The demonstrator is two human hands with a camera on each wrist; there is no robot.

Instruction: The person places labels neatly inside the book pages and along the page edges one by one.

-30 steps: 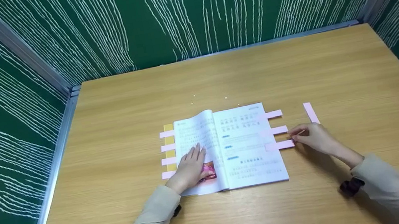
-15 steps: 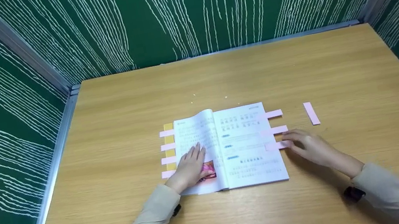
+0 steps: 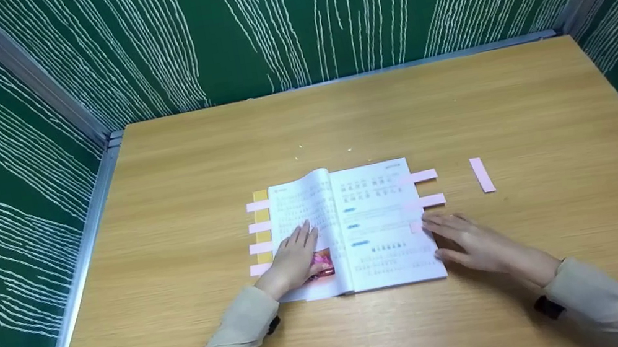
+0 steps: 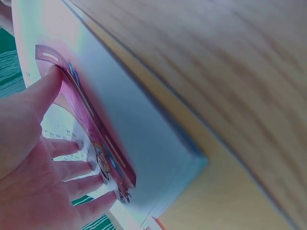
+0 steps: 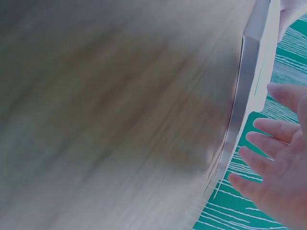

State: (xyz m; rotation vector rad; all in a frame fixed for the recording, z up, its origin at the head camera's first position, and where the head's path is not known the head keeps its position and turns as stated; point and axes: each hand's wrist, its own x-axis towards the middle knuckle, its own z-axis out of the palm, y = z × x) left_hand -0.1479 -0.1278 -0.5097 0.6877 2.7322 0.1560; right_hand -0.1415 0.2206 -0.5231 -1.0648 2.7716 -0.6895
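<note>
An open book (image 3: pixel 391 269) lies on the wooden table, its printed pages facing up. My left hand (image 3: pixel 292 261) rests flat on the left page with fingers spread, partly over a pink and red picture (image 4: pixel 88 115). At the right page's outer edge, my right hand (image 3: pixel 477 242) lies with straight fingers, fingertips touching the lowest pink paper strip (image 3: pixel 416 227) there. Most of that strip is hidden under the fingers. Two more pink strips, an upper one (image 3: pixel 424 176) and a middle one (image 3: pixel 431 200), stick out above it. A loose pink strip (image 3: pixel 482 174) lies apart, further right.
Several pink strips (image 3: pixel 259 227) stick out along the book's left side, over a yellow-orange edge (image 3: pixel 258 197). Small white specks (image 3: pixel 349 149) dot the table (image 3: pixel 190 174) behind the book. Green panels with white lines (image 3: pixel 241 28) stand around the table.
My right hand has moved left from the lowest right strip's outer end to the page edge, its fingers going from pinched to straight. The left hand stays on the page.
</note>
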